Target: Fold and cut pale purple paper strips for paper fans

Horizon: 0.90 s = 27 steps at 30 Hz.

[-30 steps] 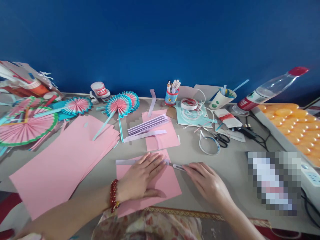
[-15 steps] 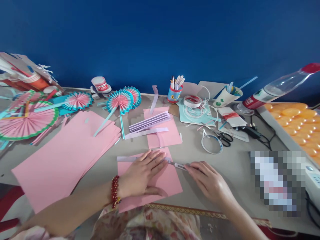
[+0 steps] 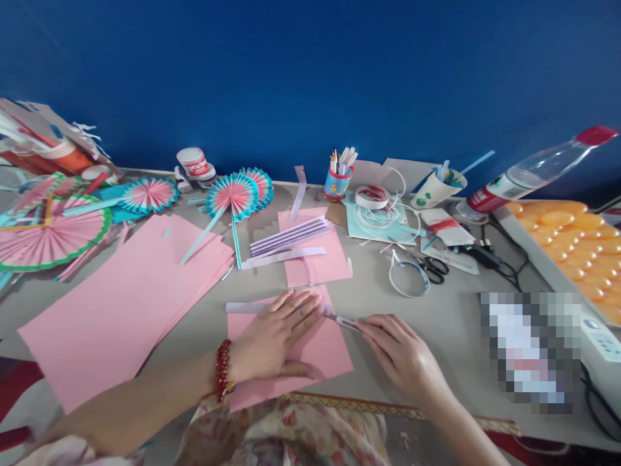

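My left hand (image 3: 281, 336) lies flat with its fingers stretched out over a pink paper sheet (image 3: 315, 356) at the desk's front edge. Under its fingers runs a lilac paper strip (image 3: 245, 308) along the sheet's upper part. My right hand (image 3: 395, 340) is closed around a white utility knife (image 3: 347, 323), whose blade end points left at my left fingertips. The blade's tip is partly hidden there. Just beyond, a pleated lilac paper (image 3: 290, 236) and another lilac strip (image 3: 284, 259) lie partly on a second pink sheet (image 3: 317, 275).
Left are a stack of pink sheets (image 3: 121, 310) and pink-and-blue paper fans (image 3: 233, 197). At the back stands a pen cup (image 3: 338, 183). To the right lie a tape roll (image 3: 409, 278), black-handled scissors (image 3: 435, 269) and a tilted plastic bottle (image 3: 533, 175).
Both hands keep almost the same pose on the sheet and the knife. The view has shifted very slightly, moving things at the right a little leftward.
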Motion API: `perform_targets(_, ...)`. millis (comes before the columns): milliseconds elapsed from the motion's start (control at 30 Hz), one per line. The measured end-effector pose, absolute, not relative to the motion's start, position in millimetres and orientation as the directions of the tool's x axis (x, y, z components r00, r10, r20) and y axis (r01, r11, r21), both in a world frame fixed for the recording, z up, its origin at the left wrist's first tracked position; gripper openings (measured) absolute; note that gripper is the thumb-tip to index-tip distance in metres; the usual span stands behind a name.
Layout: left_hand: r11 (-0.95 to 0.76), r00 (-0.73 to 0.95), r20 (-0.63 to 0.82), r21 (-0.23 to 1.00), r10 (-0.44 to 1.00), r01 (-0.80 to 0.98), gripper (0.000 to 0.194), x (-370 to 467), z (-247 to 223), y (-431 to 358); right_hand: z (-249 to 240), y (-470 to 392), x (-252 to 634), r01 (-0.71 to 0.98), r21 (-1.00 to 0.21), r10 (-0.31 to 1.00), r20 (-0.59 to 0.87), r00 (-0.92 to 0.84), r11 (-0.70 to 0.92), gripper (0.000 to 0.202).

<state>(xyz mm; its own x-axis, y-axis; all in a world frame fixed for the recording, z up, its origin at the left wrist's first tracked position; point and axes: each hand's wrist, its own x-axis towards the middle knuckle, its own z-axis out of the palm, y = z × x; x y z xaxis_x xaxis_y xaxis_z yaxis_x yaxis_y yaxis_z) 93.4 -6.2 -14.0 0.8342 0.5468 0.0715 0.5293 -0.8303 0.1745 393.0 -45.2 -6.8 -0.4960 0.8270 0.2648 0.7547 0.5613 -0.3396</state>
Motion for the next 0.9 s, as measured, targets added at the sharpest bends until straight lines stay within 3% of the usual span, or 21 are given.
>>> perform_targets(733, -0.834, 0.838, 0.079, 0.181, 0.54, 0.521, 0.106, 94.8, -15.0, -6.9, -7.2, -54.2, 377.1, 0.774, -0.392, 0.867, 0.23, -0.441, 0.497, 0.031)
perform_targets(900, -0.836, 0.845, 0.072, 0.214, 0.53, 0.506, 0.099, 83.1, -5.1, -1.6, -6.6, -55.6, 376.6, 0.778, -0.398, 0.874, 0.23, -0.428, 0.486, 0.03)
